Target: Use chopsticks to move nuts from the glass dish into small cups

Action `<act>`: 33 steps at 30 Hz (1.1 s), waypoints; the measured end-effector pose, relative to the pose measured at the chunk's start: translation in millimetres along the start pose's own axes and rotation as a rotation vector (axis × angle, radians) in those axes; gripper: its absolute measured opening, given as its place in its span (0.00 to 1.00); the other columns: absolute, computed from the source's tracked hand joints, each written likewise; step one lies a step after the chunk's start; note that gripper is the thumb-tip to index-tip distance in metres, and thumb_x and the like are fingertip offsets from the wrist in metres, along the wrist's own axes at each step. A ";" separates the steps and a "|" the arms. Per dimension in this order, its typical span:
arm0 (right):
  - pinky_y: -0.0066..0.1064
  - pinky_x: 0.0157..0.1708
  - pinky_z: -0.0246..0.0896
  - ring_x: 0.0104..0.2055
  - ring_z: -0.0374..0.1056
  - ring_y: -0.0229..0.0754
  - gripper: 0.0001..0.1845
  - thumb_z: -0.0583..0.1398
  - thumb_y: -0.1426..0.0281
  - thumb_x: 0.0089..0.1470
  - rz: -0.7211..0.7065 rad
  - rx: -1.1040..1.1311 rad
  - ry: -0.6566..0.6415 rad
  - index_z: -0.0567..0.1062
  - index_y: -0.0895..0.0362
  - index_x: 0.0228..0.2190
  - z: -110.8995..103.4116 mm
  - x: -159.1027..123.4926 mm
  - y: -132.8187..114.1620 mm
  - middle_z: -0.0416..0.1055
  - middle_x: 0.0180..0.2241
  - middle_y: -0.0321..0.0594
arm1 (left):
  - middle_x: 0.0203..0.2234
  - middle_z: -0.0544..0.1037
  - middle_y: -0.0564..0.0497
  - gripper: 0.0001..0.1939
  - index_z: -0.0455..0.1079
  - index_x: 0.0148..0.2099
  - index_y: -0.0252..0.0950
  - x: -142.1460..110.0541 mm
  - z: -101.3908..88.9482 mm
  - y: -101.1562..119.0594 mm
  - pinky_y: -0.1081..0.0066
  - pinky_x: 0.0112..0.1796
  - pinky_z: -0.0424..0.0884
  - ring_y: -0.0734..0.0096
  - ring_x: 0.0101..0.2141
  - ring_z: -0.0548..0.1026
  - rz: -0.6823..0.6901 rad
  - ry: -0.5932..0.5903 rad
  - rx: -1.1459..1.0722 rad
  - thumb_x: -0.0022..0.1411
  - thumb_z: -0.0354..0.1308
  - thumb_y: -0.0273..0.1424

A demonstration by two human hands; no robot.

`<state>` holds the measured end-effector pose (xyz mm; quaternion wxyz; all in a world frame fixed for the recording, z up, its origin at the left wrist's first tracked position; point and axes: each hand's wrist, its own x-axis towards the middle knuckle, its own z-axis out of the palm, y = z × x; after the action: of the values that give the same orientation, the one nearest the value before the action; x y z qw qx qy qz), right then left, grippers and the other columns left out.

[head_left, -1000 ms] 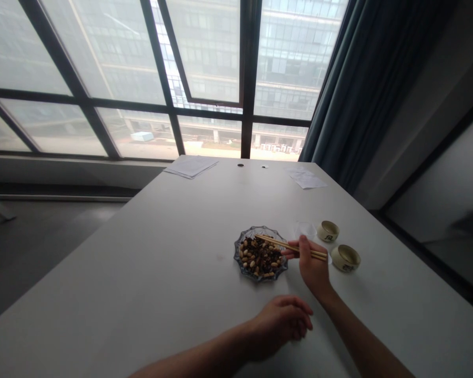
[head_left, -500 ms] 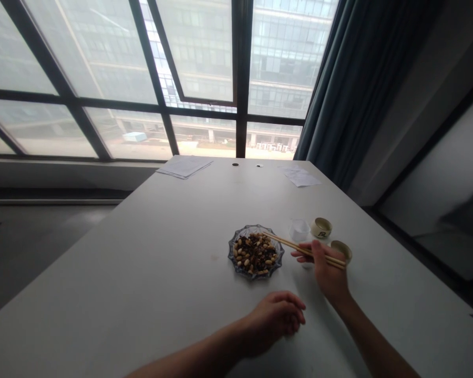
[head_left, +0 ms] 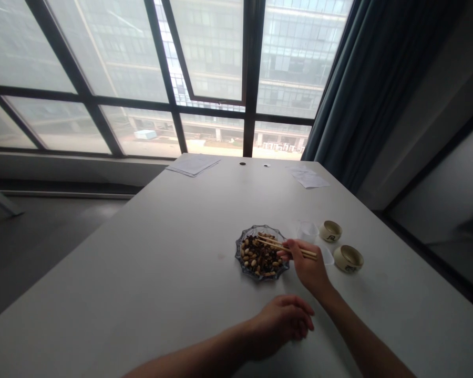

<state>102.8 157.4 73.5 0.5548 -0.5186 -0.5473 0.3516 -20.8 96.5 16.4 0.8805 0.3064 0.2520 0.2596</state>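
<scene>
My right hand (head_left: 309,265) is closed around a pair of wooden chopsticks (head_left: 270,242). Their tips are over the far part of a scalloped clear glass dish (head_left: 239,265). A mix of nuts, apparently peanuts, and dark dried pieces (head_left: 260,257) fills the dish. Whether the tips grip a piece is too small to tell. Nearer to me, my left hand (head_left: 281,323) rests on the table with its fingers loosely curled, and nothing shows in it. Right of the dish stand clear plastic containers (head_left: 308,231), one partly behind my right hand.
Two small beige cups with dark markings, one farther (head_left: 331,231) and one nearer (head_left: 349,260), stand to the right on the white table (head_left: 173,252). Papers (head_left: 193,165) lie at the far left corner, and more sheets (head_left: 308,177) at the far right. Beyond are windows and a blue curtain (head_left: 362,79).
My right hand has moved left with the chopsticks, from beside the cups to over the dish's edge. The nearer cup is now uncovered. My left hand stays at rest; the view has shifted slightly.
</scene>
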 end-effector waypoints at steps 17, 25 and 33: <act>0.35 0.35 0.73 0.33 0.77 0.46 0.22 0.58 0.55 0.67 -0.191 -0.108 -0.106 0.83 0.56 0.31 -1.0 -8.2 1.2 0.81 0.32 0.44 | 0.27 0.77 0.46 0.16 0.75 0.38 0.30 -1.0 0.3 1.2 0.72 0.29 0.57 0.73 0.25 0.68 -0.022 0.003 0.007 0.45 0.68 0.32; 0.37 0.32 0.76 0.32 0.80 0.49 0.25 0.59 0.52 0.65 -0.160 -0.059 -0.012 0.85 0.58 0.37 2.5 -9.7 2.8 0.83 0.33 0.48 | 0.26 0.77 0.45 0.16 0.75 0.37 0.29 0.2 0.6 0.7 0.71 0.28 0.57 0.73 0.24 0.68 -0.013 0.010 0.002 0.44 0.68 0.31; 0.41 0.36 0.79 0.33 0.81 0.52 0.22 0.60 0.52 0.65 -0.190 -0.083 0.131 0.85 0.57 0.38 -26.8 -25.0 -19.4 0.84 0.34 0.48 | 0.27 0.77 0.46 0.16 0.76 0.38 0.30 -1.1 0.9 1.9 0.71 0.29 0.58 0.73 0.25 0.69 -0.012 0.004 0.004 0.45 0.69 0.31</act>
<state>121.6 124.2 89.7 0.5983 -0.5089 -0.5707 0.2396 -21.6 96.8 18.6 0.8810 0.3060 0.2559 0.2545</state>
